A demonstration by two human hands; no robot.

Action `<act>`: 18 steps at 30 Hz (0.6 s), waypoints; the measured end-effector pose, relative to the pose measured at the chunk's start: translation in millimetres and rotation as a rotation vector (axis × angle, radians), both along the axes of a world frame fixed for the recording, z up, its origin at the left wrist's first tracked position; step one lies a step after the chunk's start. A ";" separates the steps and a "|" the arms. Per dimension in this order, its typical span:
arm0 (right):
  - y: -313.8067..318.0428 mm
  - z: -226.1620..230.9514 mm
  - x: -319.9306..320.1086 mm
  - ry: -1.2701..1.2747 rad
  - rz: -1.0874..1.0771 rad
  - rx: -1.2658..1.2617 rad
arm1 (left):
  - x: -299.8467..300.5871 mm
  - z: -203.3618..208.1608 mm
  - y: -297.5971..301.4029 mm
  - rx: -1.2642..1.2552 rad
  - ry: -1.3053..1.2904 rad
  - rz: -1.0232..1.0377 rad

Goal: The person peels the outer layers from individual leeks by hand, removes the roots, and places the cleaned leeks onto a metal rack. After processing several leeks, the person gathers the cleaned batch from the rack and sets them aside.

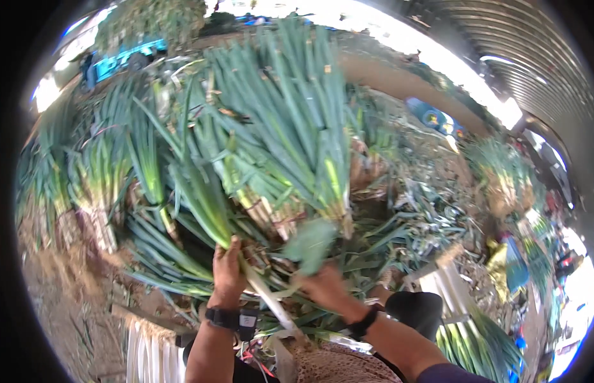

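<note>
My left hand [227,271] is closed round a long leek [204,207]. Its green leaves reach up and to the left, and its white shank [271,300] slants down to the right toward my lap. To the right of that shank, my right hand [326,290] is smeared by motion, its fingers closed. A loose green leek leaf [311,246], also blurred, sticks up from it. Beyond both hands stands a thick heap of leeks [284,121], leaves upward. More leeks [172,249] lie on the ground just left of my left hand.
Tied leek bundles [96,179] stand at the left. Trimmed leeks with white shanks lie at lower left [153,351] and lower right [472,338]. Leaf scraps [431,214] litter the ground at right, near a yellow bag [498,271]. A blue vehicle [128,57] stands far left.
</note>
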State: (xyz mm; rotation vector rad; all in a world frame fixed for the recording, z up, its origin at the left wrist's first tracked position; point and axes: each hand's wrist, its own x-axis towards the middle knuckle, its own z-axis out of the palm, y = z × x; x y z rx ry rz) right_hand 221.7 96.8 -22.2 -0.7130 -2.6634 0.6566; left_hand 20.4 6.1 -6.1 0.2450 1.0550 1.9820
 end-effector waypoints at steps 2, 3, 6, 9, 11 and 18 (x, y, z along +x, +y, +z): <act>24.7 16.9 11.8 0.239 -0.617 -0.681 | -8.0 -1.2 -12.6 0.022 -0.079 0.059; 59.3 -13.3 37.1 0.260 -0.882 -0.411 | -2.3 -4.7 -3.8 0.104 -0.096 -0.003; 128.7 -51.2 108.7 0.147 -0.969 -0.215 | 7.1 3.1 4.5 0.149 -0.136 -0.086; 113.8 -57.4 83.0 0.050 -0.853 -0.161 | 6.3 7.5 0.1 0.238 -0.238 -0.190; 74.4 -15.9 22.1 -0.131 -0.461 -0.429 | 7.6 5.4 -4.0 0.233 -0.219 -0.214; -11.7 18.9 -72.4 0.226 -0.178 -1.056 | 32.3 5.2 8.1 0.332 -0.178 -0.230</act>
